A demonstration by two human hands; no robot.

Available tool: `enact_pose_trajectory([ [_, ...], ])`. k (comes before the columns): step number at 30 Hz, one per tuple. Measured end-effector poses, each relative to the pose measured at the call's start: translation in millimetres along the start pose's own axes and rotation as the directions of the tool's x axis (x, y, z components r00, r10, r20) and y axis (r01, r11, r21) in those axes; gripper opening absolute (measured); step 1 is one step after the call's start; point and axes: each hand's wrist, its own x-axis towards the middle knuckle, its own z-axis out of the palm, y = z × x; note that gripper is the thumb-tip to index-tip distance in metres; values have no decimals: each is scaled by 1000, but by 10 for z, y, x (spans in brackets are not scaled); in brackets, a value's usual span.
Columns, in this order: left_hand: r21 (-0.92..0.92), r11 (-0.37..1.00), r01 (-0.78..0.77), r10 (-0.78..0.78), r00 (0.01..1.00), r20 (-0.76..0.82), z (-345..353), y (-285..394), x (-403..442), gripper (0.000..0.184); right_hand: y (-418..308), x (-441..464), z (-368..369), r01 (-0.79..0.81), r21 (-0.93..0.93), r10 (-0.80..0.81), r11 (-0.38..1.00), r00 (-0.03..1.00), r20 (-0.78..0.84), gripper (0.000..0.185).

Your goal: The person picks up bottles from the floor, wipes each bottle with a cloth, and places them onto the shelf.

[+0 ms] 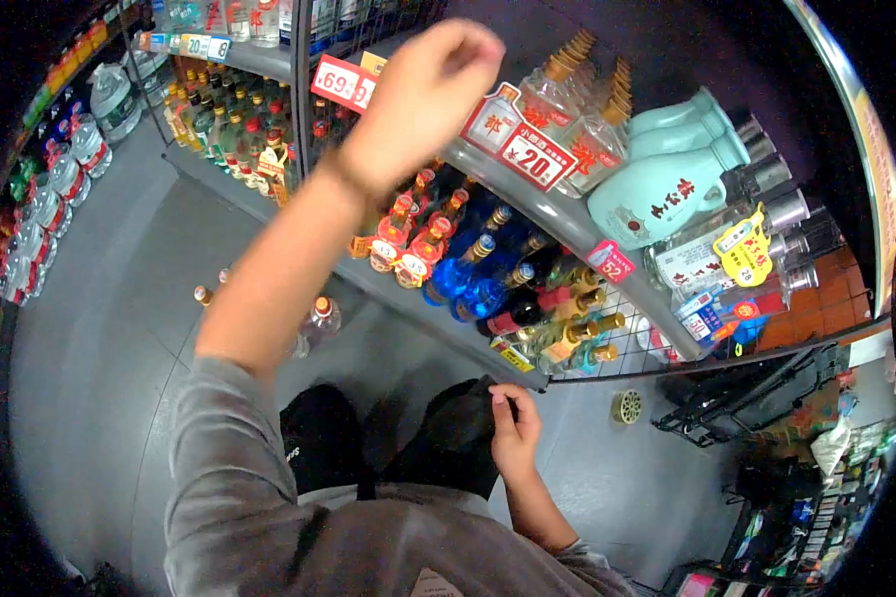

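Nearest the camera, a grey shirt (368, 542) spans the lower view. The right hand (516, 430) is beside the dark-clad leg (446, 438), its thumb and fingers closed together at the edge of something dark; whether this is cloth or a separate item cannot be told. The left hand (428, 95), blurred, is raised with curled fingers between the red-and-white "69" tag (342, 83) and the "20" price sign (520, 137); no grip can be made out. Behind this sign stand clear bottles with gold caps (595, 149), with pale green bottles (657, 199) beside them on the upper shelf. Below are red-labelled bottles (393, 239) and blue bottles (458, 279). A clear bottle (321, 320) stands on the floor (149, 368). Farther off, at the view's left edge, are large water bottles (114, 104).
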Motion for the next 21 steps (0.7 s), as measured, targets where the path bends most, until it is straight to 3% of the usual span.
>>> enact_pose_trajectory([
  [1, 13, 1000, 25, -25, 999, 27, -50, 189, -319, 7, -50, 66, 22, 3, -4, -3, 1000, 1000, -7, 9],
  [2, -143, 937, 317, -302, 946, 122, -54, 269, -693, 6, -127, 137, 43, -14, -13, 14, 1000, 1000, 4, 9],
  [3, -29, 990, 138, -127, 963, 239, -67, 205, -1037, 17, -198, 213, 77, -31, -19, 31, 999, 999, 13, 10],
  [4, -114, 920, 375, -297, 857, 422, -32, 210, -1365, 32, -253, 302, 122, 44, 4, -44, 999, 999, 15, 10],
  [6, -112, 865, 490, -366, 767, 527, -8, 157, -1924, 69, -491, 495, 227, 55, 69, -58, 996, 998, 37, 11],
  [7, -212, 799, 562, -369, 738, 565, 27, 129, -2099, 79, -574, 590, 275, 65, 129, -75, 989, 995, 73, 12],
  [9, -221, 803, 554, -387, 765, 515, 17, 280, -2152, 84, -684, 733, 389, 112, 119, -126, 987, 985, 117, 14],
  [10, -265, 692, 672, -511, 714, 479, 8, 282, -2245, 84, -815, 786, 474, 130, 127, -153, 983, 969, 194, 15],
  [11, -197, 777, 598, -494, 773, 398, -32, 275, -2263, 77, -953, 852, 532, 145, 135, -178, 980, 946, 272, 15],
  [12, -268, 726, 633, -525, 762, 379, -79, 235, -2285, 75, -1073, 963, 520, 145, 128, -175, 981, 947, 268, 15],
  [13, -338, 671, 660, -555, 749, 362, -133, 190, -2299, 72, -1201, 1107, 451, 310, -46, -270, 950, 884, 381, 18],
  [14, -439, 560, 702, -591, 711, 382, -191, 192, -2258, 62, -1363, 1272, 373, 478, -195, -331, 856, 798, 504, 21],
  [15, -443, 561, 699, -584, 714, 386, -256, 156, -2260, 62, -1624, 1449, 298, 603, -382, -425, 700, 782, 456, 27],
  [17, -218, 727, 651, -531, 735, 422, -362, 89, -2288, 54, -1940, 1804, 175, 589, -540, -532, 601, 799, 279, 33],
  [18, -154, 741, 654, -546, 719, 429, -377, 128, -2269, 51, -2093, 2061, 97, 700, -589, -669, 403, 665, 332, 35],
  [19, -156, 740, 654, -543, 718, 436, -372, 112, -2304, 51, -2289, 2264, 70, 723, -620, -707, 304, 608, 362, 35],
  [21, -101, 779, 619, -505, 714, 485, -342, 38, -2426, 53, -2477, 2621, 52, 730, -642, -705, 235, 583, 404, 38],
])
